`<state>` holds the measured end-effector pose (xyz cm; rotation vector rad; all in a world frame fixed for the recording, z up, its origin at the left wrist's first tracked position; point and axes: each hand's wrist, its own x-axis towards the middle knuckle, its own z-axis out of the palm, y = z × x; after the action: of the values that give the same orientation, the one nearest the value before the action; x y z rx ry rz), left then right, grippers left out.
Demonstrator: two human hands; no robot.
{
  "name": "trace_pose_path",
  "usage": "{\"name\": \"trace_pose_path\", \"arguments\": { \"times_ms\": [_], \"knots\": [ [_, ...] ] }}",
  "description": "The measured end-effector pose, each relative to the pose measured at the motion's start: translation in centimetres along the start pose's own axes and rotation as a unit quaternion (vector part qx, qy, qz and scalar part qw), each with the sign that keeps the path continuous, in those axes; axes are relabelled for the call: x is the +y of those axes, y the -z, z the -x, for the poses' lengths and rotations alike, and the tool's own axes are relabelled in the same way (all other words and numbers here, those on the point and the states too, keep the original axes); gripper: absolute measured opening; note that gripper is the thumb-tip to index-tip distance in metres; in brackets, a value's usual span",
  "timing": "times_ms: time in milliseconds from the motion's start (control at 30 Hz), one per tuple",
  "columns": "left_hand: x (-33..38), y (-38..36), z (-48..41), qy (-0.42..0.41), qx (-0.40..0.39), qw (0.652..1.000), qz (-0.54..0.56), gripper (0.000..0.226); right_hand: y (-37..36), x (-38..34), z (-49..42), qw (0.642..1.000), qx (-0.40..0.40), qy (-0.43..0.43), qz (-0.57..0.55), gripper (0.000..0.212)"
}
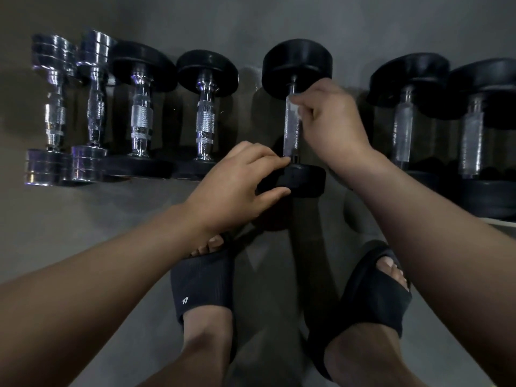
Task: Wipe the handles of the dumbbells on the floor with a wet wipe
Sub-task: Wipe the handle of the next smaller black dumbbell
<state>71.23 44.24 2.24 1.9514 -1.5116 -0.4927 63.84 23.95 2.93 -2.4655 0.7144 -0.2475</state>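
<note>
On the floor (pixel 83 219), head view: a row of dumbbells lies side by side, every long axis running straight away from the person.

- Working piece: black dumbbell (pixel 297 62), mid-row, apart from its neighbours on both sides.
- Left hand (pixel 237 185): fingers curled over the near weight head (pixel 307 180), thumb under its edge, gripping it.
- Right hand (pixel 326 113): fingers and thumb pinched round the far end of the handle (pixel 291 135), just below the far weight head.
- Wet wipe (pixel 296 107): probably the pale patch under those fingertips; the light is too dim to be sure.
- Handle below the right hand is bare down to the near collar.

Judgement: the wiping stroke has to travel along the handle axis, toward the person. The right hand is the nearer one and already on the bar; the left only braces.

Others: chrome dumbbells (pixel 55 107) far left, larger black pair (pixel 472 135) right. Black sandals (pixel 203 289) in the foreground.
</note>
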Motion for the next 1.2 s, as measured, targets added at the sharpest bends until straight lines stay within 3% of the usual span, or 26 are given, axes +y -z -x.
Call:
{"name": "trace_pose_path", "arguments": {
  "times_ms": [133,333,533,667,933,1067,1200],
  "knots": [
    [0.2,-0.5,0.0,0.005,0.015,1.0,0.009,0.051,-0.5,0.0,0.7,0.998,0.043,-0.017,0.037,0.024],
    [0.3,-0.5,0.0,-0.008,0.012,1.0,0.022,0.048,-0.5,0.2,-0.2,0.999,0.004,-0.04,0.013,0.03],
    [0.4,-0.3,0.4,0.021,0.02,0.999,0.03,0.05,0.2,0.8,1.5,0.998,-0.038,0.04,0.019,0.023],
    [1.0,-0.6,0.4,0.039,0.021,0.998,0.033,0.047,0.6,0.8,-0.4,1.0,-0.024,-0.015,-0.003,0.027],
    [1.4,-0.9,-0.4,0.002,0.014,0.999,0.031,0.039,1.2,0.9,0.9,0.997,-0.056,-0.03,0.039,0.036],
    [1.7,-1.2,-1.1,-0.019,-0.006,0.999,0.032,0.038,1.2,1.2,-0.2,0.998,-0.032,-0.041,0.047,0.038],
    [1.9,-1.4,-1.2,-0.046,-0.012,0.999,0.022,0.039,1.4,1.5,1.8,0.998,-0.043,-0.03,0.019,0.029]
  ]
}}
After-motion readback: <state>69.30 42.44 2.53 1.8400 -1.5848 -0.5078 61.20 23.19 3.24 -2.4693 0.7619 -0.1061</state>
